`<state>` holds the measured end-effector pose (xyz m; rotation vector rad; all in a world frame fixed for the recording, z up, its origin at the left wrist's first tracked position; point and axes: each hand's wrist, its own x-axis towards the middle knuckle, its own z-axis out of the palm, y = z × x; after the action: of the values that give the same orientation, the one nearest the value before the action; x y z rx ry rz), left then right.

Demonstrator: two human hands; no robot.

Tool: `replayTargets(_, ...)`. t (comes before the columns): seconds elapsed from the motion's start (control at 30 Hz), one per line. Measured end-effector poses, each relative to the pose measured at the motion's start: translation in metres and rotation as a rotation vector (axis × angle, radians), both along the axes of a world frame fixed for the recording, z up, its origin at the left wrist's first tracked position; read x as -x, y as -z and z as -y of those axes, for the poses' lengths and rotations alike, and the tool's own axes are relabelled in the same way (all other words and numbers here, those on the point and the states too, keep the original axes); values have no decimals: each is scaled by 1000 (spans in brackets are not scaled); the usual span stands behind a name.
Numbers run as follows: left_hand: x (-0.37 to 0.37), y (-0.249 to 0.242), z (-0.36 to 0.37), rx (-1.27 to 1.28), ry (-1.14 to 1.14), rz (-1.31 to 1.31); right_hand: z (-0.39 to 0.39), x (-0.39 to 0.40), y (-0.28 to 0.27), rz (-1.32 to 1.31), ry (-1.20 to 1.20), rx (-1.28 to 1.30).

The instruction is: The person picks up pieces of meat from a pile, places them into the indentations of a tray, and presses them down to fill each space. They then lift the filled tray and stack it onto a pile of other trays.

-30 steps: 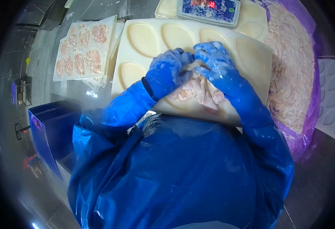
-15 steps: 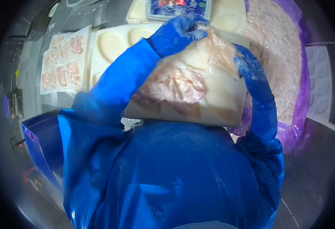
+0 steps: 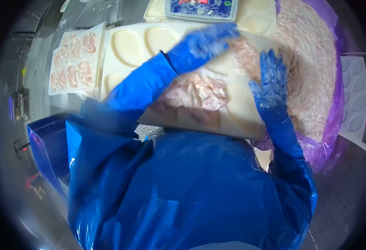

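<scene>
My left hand (image 3: 210, 43), in a wet blue glove, is open with its fingers stretched out over the upper part of the white mould tray (image 3: 243, 93). My right hand (image 3: 270, 83), gloved the same way, lies open and flat with fingers apart at the tray's right edge. Between them, a thin piece of raw pale-pink meat (image 3: 246, 56) lies spread on the tray, partly hidden by the left fingers. A heap of raw meat (image 3: 197, 92) rests nearer to me on the same tray, below my left forearm.
A large mass of pale meat (image 3: 310, 71) in purple plastic (image 3: 329, 135) lies at right. Left stands a sheet of shaped meat portions (image 3: 71, 62). A blue-panelled device (image 3: 199, 9) with red lights sits behind the tray. A blue bin (image 3: 47, 146) is at lower left; another mould tray (image 3: 354, 93) far right.
The thin meat piece, held between both hands before, now lies on the tray. Both hands have let go and flattened, with fingers straightened.
</scene>
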<state>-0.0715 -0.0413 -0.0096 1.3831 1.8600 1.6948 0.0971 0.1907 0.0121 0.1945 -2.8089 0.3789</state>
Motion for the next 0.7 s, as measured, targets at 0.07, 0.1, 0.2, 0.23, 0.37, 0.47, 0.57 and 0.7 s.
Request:
replayTargets(0.07, -7, -28, 34, 98, -269, 130, 4, 10, 5, -16, -55, 54)
replayTargets(0.1, -16, -32, 53, 199, -309, 88, 1, 12, 15, 34, -71, 3)
replayTargets(0.2, -66, -33, 82, 516, -269, -222, 15, 15, 10, -49, -116, 38)
replayTargets(0.23, -82, -31, 87, 572, -297, -392, 26, 12, 2, 16, -294, 155)
replayTargets(0.37, -95, -33, 101, 724, -449, -550, 67, -6, -8, 251, -409, 306)
replayTargets(0.47, -118, -36, 72, 582, -455, -538, 68, -14, 5, 259, -359, 354)
replayTargets(0.57, -137, -25, 44, 593, -382, -635, 65, -26, 14, 176, -317, 283)
replayTargets(0.7, -115, -23, 48, 418, -118, -294, 58, -19, 5, -44, -420, 249)
